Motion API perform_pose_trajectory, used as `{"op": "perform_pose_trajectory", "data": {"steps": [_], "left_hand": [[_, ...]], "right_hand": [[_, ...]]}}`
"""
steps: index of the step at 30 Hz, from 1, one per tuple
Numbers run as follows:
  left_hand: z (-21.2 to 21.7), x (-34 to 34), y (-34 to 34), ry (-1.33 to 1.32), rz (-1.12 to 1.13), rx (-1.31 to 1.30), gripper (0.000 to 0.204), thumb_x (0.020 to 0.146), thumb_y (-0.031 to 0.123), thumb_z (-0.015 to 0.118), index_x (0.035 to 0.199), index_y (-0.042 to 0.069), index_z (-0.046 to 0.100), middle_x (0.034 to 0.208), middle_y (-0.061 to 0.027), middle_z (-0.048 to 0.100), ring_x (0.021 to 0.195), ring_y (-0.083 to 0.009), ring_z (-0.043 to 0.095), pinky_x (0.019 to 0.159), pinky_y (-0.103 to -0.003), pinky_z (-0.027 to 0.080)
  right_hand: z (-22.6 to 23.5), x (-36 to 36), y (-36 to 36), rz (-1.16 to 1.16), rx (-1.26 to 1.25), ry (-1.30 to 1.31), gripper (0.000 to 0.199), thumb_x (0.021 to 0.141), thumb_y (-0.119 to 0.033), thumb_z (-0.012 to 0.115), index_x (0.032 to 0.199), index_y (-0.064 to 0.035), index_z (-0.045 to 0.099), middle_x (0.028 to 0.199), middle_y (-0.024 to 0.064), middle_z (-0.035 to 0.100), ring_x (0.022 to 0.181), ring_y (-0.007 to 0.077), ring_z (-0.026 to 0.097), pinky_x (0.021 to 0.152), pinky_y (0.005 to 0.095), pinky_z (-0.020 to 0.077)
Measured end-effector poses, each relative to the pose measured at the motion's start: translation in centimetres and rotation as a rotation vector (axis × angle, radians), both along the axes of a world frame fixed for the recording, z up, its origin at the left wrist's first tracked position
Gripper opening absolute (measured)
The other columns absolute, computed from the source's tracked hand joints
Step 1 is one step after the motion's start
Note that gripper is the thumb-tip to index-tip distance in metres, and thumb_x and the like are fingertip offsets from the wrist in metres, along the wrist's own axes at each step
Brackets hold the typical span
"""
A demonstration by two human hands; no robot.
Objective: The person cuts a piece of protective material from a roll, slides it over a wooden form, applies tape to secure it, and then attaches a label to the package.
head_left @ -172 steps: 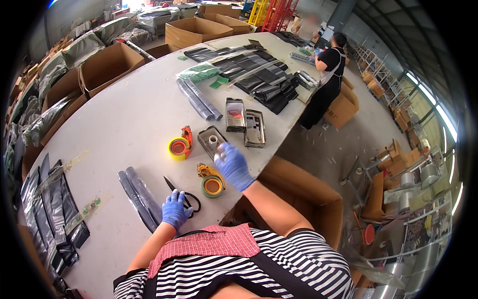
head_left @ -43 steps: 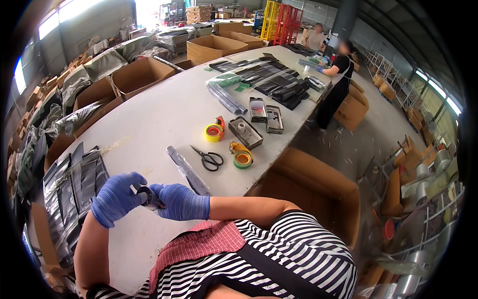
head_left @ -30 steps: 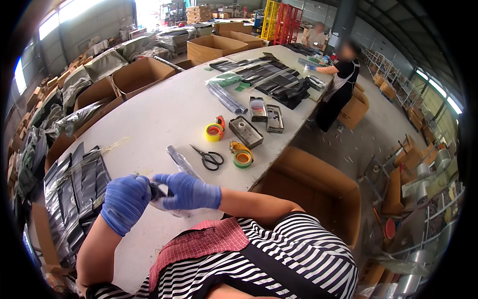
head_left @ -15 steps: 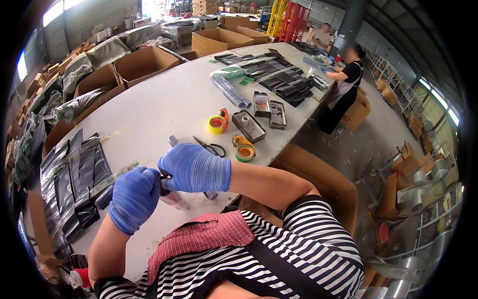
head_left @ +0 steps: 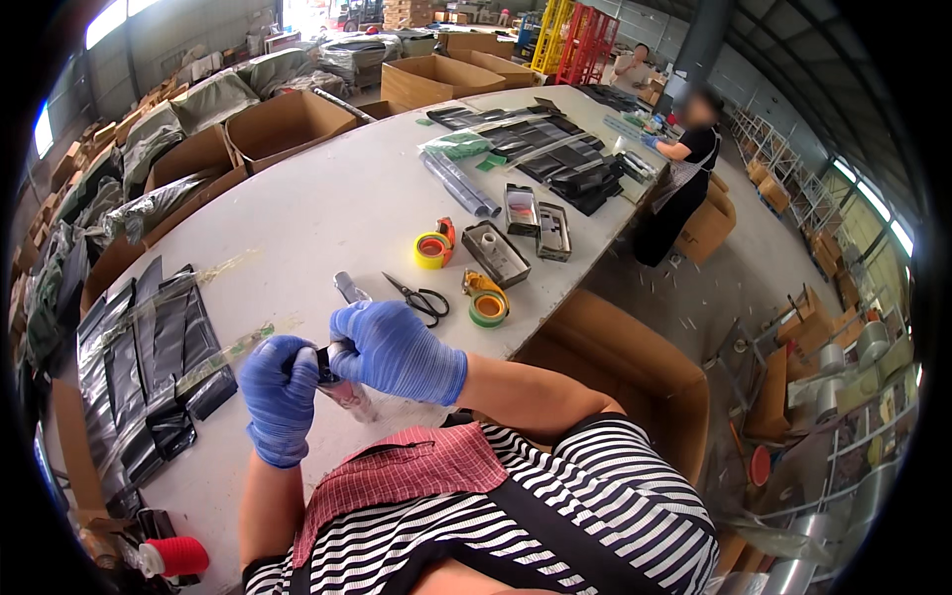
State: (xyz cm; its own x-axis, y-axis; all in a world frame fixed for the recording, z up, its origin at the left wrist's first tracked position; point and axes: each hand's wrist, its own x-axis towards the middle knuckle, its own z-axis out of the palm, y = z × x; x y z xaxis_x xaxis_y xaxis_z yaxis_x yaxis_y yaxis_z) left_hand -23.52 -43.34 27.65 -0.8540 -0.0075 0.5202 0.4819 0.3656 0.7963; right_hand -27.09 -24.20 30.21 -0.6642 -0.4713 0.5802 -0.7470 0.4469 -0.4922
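My left hand and my right hand, both in blue knit gloves, are close together over the near part of the table. Their fingers pinch a small black strip, mostly hidden by the gloves, so its kind is unclear. Just below the hands lies a clear plastic-looking roll with reddish marks. The end of another clear roll shows beyond my right hand. Black-handled scissors lie partly spread to the right of it.
Stacks of black plastic strips lie at the left. A yellow tape roll, a tape dispenser and small boxes stand to the right. Cardboard boxes line the far edge. A co-worker stands at the table's far right.
My hands have turned and drawn slightly apart, showing the black strip between them. My left forearm has swung right, uncovering a red spool. The clear roll below shows more.
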Motion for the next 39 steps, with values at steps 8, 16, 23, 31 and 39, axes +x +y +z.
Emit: {"op": "perform_pose_trajectory", "data": {"steps": [8, 16, 23, 31, 39], "left_hand": [[0.0, 0.4, -0.9, -0.333, -0.131, 0.278, 0.009, 0.093, 0.009, 0.064, 0.089, 0.001, 0.066, 0.072, -0.0013, 0.061, 0.058, -0.0064, 0.052, 0.053, -0.023, 0.043], [2.1, 1.0, -0.2, -0.051, -0.02, -0.169, 0.005, 0.086, 0.004, 0.07, 0.085, 0.0, 0.067, 0.074, -0.0087, 0.06, 0.066, -0.0177, 0.058, 0.064, -0.031, 0.048], [1.0, 1.1, -1.4, -0.117, -0.138, -0.017, 0.005, 0.086, 0.002, 0.067, 0.083, 0.0, 0.064, 0.075, -0.0086, 0.057, 0.067, -0.018, 0.055, 0.063, -0.031, 0.045], [0.3, 1.5, 0.2, -0.046, -0.121, 0.07, 0.007, 0.089, 0.001, 0.063, 0.083, 0.0, 0.061, 0.078, -0.0047, 0.056, 0.07, -0.013, 0.054, 0.064, -0.027, 0.044], [-1.6, 0.1, 0.3, -0.176, -0.133, 0.246, 0.005, 0.09, -0.001, 0.06, 0.085, 0.0, 0.061, 0.08, -0.0044, 0.055, 0.07, -0.0119, 0.052, 0.064, -0.027, 0.044]], "right_hand": [[0.0, 0.1, 0.1, 0.058, -0.102, -0.162, 0.01, 0.084, -0.01, 0.068, 0.09, -0.0018, 0.069, 0.074, 0.0154, 0.066, 0.067, 0.0299, 0.067, 0.063, 0.0366, 0.0531], [-0.8, -0.6, 0.3, 0.203, -0.1, -0.09, 0.013, 0.087, -0.006, 0.066, 0.098, 0.0002, 0.07, 0.082, 0.0167, 0.069, 0.073, 0.0264, 0.068, 0.07, 0.0339, 0.0545], [-1.3, -1.3, 1.8, 0.433, -0.132, -0.366, 0.014, 0.088, -0.005, 0.068, 0.101, -0.0002, 0.07, 0.083, 0.0117, 0.07, 0.078, 0.0174, 0.07, 0.075, 0.0303, 0.0555], [-1.7, -1.9, 1.4, 0.489, -0.101, -0.168, 0.013, 0.088, -0.005, 0.068, 0.101, -0.003, 0.065, 0.09, 0.013, 0.07, 0.083, 0.028, 0.07, 0.081, 0.0343, 0.0546], [-3.8, -2.7, 0.8, 0.351, -0.035, -0.076, 0.008, 0.093, -0.017, 0.063, 0.099, -0.0143, 0.066, 0.09, 0.0028, 0.071, 0.084, 0.0255, 0.07, 0.116, 0.0654, 0.0057]]}}
